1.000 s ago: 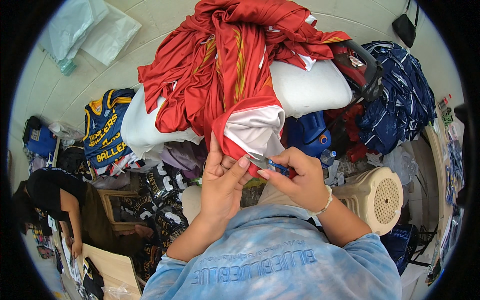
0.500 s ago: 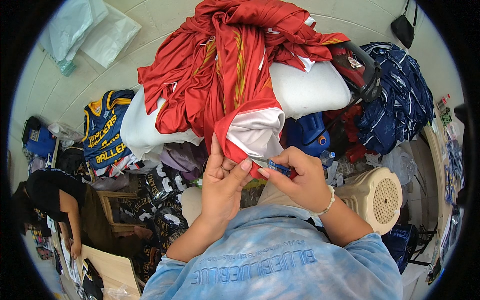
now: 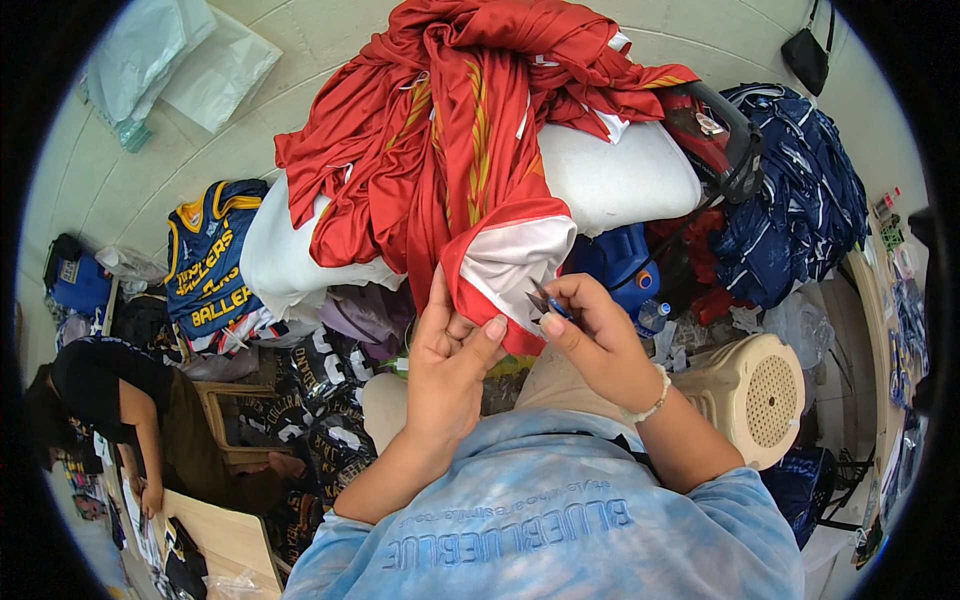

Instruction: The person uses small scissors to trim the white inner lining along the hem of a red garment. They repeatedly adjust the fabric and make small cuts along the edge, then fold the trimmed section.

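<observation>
A red garment (image 3: 487,195) with yellow stripes hangs toward me from a heap, its white inner side (image 3: 515,255) turned up at the near edge. My left hand (image 3: 450,345) pinches that red edge between thumb and fingers. Just right of the edge, my right hand (image 3: 590,325) is closed round a small pair of thread snips (image 3: 550,303) with dark blue handles. The blades are apart and point up and left, over the white cloth. Whether they touch the cloth, I cannot tell.
The heap lies over a white padded surface (image 3: 620,180). Navy garments (image 3: 790,195) are piled at right, above a beige plastic stool (image 3: 745,395). A blue jug (image 3: 620,270) and a clear bottle (image 3: 653,318) stand beyond my right hand. At lower left, another person (image 3: 125,390) bends over a wooden board (image 3: 225,540).
My right hand has drawn the snips slightly up and right, away from the pinched edge, and the blades have spread. The white side of the cloth has shifted a little.
</observation>
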A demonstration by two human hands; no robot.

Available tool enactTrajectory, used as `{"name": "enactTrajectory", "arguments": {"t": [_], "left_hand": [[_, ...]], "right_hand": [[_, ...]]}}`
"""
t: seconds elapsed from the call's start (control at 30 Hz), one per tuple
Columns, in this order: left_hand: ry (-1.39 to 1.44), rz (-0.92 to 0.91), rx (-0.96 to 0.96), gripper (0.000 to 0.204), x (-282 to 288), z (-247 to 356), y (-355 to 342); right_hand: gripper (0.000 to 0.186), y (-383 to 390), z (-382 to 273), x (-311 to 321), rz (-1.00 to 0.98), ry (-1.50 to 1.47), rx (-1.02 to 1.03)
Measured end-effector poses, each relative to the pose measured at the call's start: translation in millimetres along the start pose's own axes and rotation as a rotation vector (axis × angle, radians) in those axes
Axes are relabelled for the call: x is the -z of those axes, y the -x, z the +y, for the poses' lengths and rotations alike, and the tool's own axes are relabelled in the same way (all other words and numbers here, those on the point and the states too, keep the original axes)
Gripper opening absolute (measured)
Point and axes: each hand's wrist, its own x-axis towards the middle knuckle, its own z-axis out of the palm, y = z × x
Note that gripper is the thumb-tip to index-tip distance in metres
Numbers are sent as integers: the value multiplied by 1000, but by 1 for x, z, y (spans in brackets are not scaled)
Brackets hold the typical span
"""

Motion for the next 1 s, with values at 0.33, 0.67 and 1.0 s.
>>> {"name": "enactTrajectory", "arguments": {"t": [0.33, 0.67, 1.0], "left_hand": [[-467, 99, -32, 69, 34, -13, -40], [-902, -32, 42, 26, 55, -14, -56], [538, -33, 259, 37, 46, 33, -38]], "right_hand": [[22, 9, 9, 5, -422, 571, 180], [16, 6, -6, 21, -535, 628, 282], [15, 1, 5, 26, -445, 424, 224]]}}
